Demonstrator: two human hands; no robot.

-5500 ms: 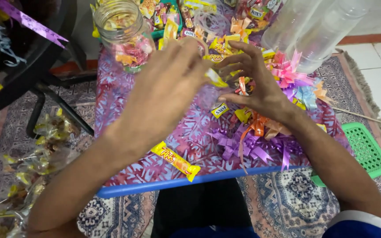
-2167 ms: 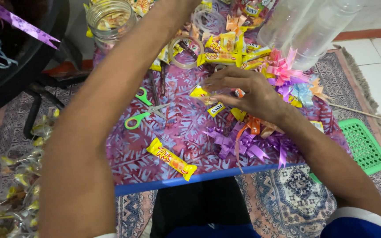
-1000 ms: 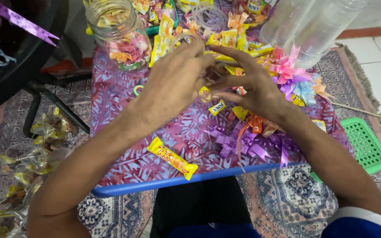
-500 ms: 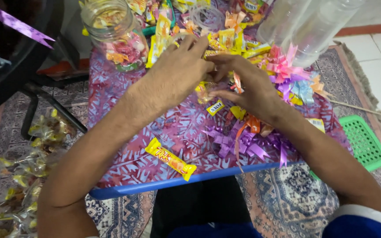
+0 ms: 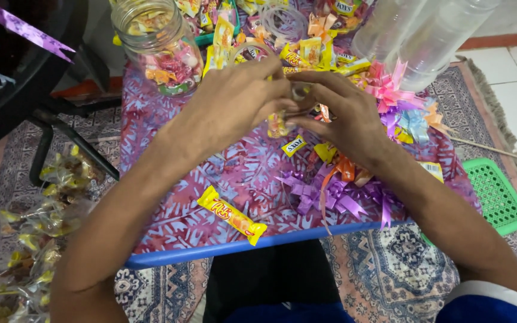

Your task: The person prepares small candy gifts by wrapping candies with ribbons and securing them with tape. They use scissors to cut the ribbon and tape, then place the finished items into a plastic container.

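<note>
My left hand [image 5: 234, 104] and my right hand [image 5: 342, 116] meet above the middle of a small table [image 5: 222, 254] covered with a purple patterned cloth. Their fingertips pinch together on a small wrapped candy [image 5: 277, 124], yellow and orange, held just above the cloth. Part of the candy is hidden by my fingers. A small yellow candy packet [image 5: 294, 145] lies right below the hands. A long yellow wafer bar [image 5: 231, 215] lies nearer the table's front edge. Purple ribbon bows [image 5: 330, 194] sit under my right wrist.
A glass jar [image 5: 157, 48] of candies stands back left. Clear plastic cylinders [image 5: 426, 36] stand back right, beside pink and blue bows [image 5: 399, 96]. Tape rolls [image 5: 282, 21] and several candy packs lie behind. A green basket [image 5: 498, 194] and bagged sweets [image 5: 37, 215] lie on the carpet.
My left hand reached to the far side of the table, uncovering green scissors, then came back to my right hand. Both hands now close on the small candy.
</note>
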